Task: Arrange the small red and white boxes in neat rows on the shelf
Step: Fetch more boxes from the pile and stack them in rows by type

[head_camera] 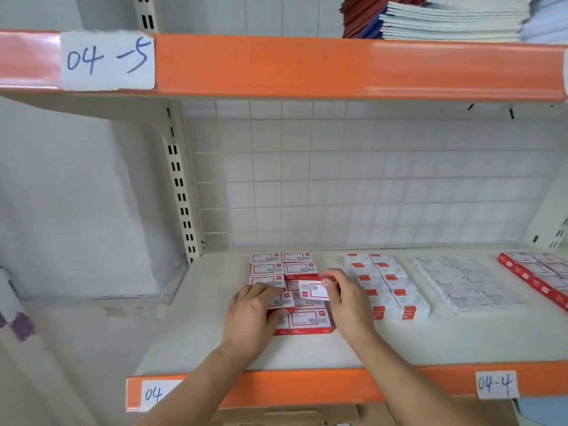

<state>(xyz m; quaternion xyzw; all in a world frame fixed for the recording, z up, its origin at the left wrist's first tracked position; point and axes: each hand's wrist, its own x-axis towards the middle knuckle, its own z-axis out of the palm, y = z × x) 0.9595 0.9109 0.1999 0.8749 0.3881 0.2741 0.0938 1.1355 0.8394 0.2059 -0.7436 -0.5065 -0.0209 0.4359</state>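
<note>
here the right hand (347, 298) fingers pinch a raised box (313, 291), left hand (252, 315) fingers curl around another box (281, 302).

small red and white boxes (278, 272) lie flat in two rows on the shelf (215, 302).

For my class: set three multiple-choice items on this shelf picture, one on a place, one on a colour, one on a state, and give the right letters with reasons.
1. Where does the paper label reading 04-5 sit?
A. on the upper shelf's front edge
B. on the wire grid
C. on a box

2. What colour is the lower shelf edge?
A. blue
B. orange
C. green

3. What is the right hand doing?
A. hanging idle
B. lying flat on the shelf
C. holding a small red and white box

Answers: A, the label is stuck on the upper orange strip; B, the strip is orange; C, the fingers curl round the raised box.
</note>
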